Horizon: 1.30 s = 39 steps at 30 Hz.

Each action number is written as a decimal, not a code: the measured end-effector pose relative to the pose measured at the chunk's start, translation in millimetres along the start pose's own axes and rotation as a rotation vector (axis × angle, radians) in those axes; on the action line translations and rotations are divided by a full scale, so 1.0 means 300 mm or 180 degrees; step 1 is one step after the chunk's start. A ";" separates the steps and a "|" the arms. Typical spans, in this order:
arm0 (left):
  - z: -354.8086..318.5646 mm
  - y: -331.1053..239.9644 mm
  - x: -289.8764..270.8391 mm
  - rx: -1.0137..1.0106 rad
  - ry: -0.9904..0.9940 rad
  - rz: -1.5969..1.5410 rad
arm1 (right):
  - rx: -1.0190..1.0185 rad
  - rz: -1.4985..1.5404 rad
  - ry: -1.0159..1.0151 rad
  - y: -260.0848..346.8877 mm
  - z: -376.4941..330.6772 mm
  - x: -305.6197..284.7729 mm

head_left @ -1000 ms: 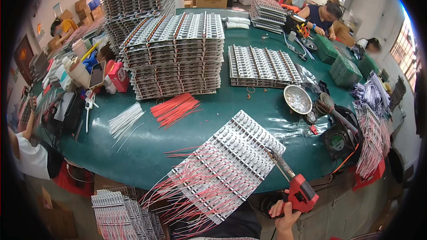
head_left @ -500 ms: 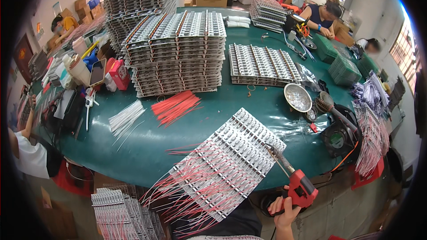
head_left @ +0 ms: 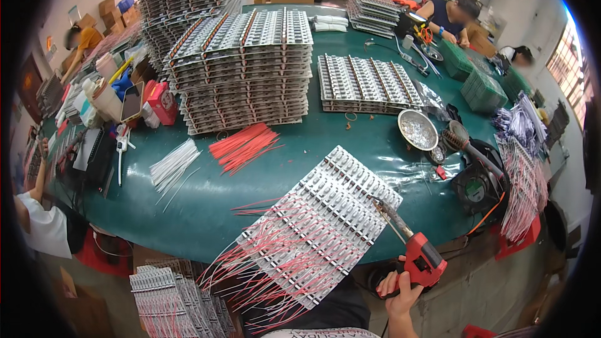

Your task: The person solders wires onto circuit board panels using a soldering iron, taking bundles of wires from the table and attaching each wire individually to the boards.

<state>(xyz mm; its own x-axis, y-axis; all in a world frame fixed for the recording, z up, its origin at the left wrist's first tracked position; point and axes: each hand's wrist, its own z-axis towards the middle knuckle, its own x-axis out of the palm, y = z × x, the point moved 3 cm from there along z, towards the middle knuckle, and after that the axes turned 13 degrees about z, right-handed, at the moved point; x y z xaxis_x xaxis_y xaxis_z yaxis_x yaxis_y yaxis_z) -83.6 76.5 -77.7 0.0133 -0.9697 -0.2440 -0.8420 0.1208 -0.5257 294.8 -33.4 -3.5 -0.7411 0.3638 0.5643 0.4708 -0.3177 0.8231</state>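
My right hand (head_left: pixel 398 290) grips a red soldering gun (head_left: pixel 421 258) at the lower right. Its metal tip (head_left: pixel 380 206) touches the right edge of a tilted panel of small circuit boards (head_left: pixel 319 225) that hangs over the front edge of the green table (head_left: pixel 206 206). Many red and white wires trail from the panel's lower left side. My left hand is hidden, likely beneath the panel. A bundle of red wires (head_left: pixel 243 148) and a bundle of white wires (head_left: pixel 173 166) lie on the table beyond the panel.
Tall stacks of board panels (head_left: pixel 244 75) fill the table's back; a lower stack (head_left: pixel 369 84) lies to the right. A metal bowl (head_left: pixel 417 129), a small fan (head_left: pixel 477 186) and wired panels (head_left: pixel 523 188) sit right. More panels (head_left: pixel 169 300) lie below. Other people work around.
The soldering gun's tip has shifted slightly along the panel's right edge. The view has moved a little; the panel and wires stay in place.
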 end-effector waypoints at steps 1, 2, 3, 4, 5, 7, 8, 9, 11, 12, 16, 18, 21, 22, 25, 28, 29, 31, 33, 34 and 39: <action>0.003 0.001 -0.003 0.0002 0.0023 0.0000 | -0.0003 -0.0001 -0.0008 -0.001 -0.002 0.000; 0.010 -0.002 -0.003 0.0009 0.0045 -0.0007 | 0.0014 -0.0009 -0.0049 0.001 -0.003 -0.005; 0.017 -0.005 -0.003 0.0018 0.0066 -0.0014 | 0.0030 -0.0019 -0.0089 0.003 -0.002 -0.009; 0.024 -0.008 -0.003 0.0028 0.0087 -0.0021 | 0.0026 -0.0028 -0.0091 0.004 0.001 -0.008; 0.031 -0.010 -0.002 0.0037 0.0116 -0.0025 | 0.0048 -0.0040 -0.0115 0.002 0.002 -0.006; 0.045 -0.017 -0.002 0.0056 0.0173 -0.0029 | 0.0063 -0.0062 -0.0151 0.000 0.001 -0.013; 0.050 -0.017 -0.007 0.0064 0.0199 -0.0025 | 0.0101 -0.0029 -0.0124 -0.007 -0.002 -0.017; 0.054 -0.017 -0.011 0.0070 0.0224 -0.0021 | 0.0139 0.0004 -0.0095 -0.012 -0.004 -0.018; 0.061 -0.019 -0.016 0.0079 0.0265 -0.0024 | 0.0086 0.0001 -0.0111 -0.008 -0.003 -0.010; 0.064 -0.019 -0.016 0.0082 0.0282 -0.0033 | 0.0043 0.0001 -0.0115 -0.006 -0.002 -0.007; 0.076 -0.024 -0.010 0.0089 0.0348 -0.0085 | 0.0098 -0.0001 -0.0168 -0.004 0.001 -0.009; 0.076 -0.021 -0.008 0.0081 0.0394 -0.0099 | 0.0101 0.0017 -0.0232 -0.005 0.001 -0.001; 0.078 -0.021 -0.009 0.0080 0.0456 -0.0114 | 0.0113 0.0033 -0.0186 -0.008 0.001 -0.006; 0.079 -0.021 -0.011 0.0082 0.0475 -0.0118 | 0.0111 0.0032 -0.0188 -0.008 0.001 -0.002; 0.088 -0.026 -0.007 0.0090 0.0535 -0.0145 | 0.0062 0.0063 -0.0206 -0.006 0.002 -0.002; 0.092 -0.027 0.005 0.0092 0.0617 -0.0169 | 0.0084 0.0082 -0.0260 -0.008 -0.006 -0.011; 0.093 -0.029 0.009 0.0093 0.0646 -0.0175 | 0.0084 0.0072 -0.0281 -0.008 -0.007 -0.010; 0.096 -0.030 0.019 0.0092 0.0698 -0.0196 | 0.0095 0.0060 -0.0303 -0.008 -0.010 -0.014; 0.098 -0.031 0.027 0.0091 0.0748 -0.0217 | 0.0083 0.0077 -0.0250 -0.006 -0.014 -0.015; 0.100 -0.031 0.035 0.0090 0.0776 -0.0234 | 0.0096 0.0071 -0.0255 -0.005 -0.015 -0.015; 0.078 -0.010 0.114 0.0022 0.0925 -0.0468 | 0.0186 0.0040 -0.0235 -0.024 -0.007 -0.011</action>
<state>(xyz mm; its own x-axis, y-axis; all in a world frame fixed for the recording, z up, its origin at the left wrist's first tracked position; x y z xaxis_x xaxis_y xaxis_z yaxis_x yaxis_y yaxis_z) -68.0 48.0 -103.5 -0.0208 -0.9968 0.0772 -0.8388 -0.0246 -0.5438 292.8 -34.3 -11.4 -0.6986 0.4243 0.5761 0.5085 -0.2720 0.8169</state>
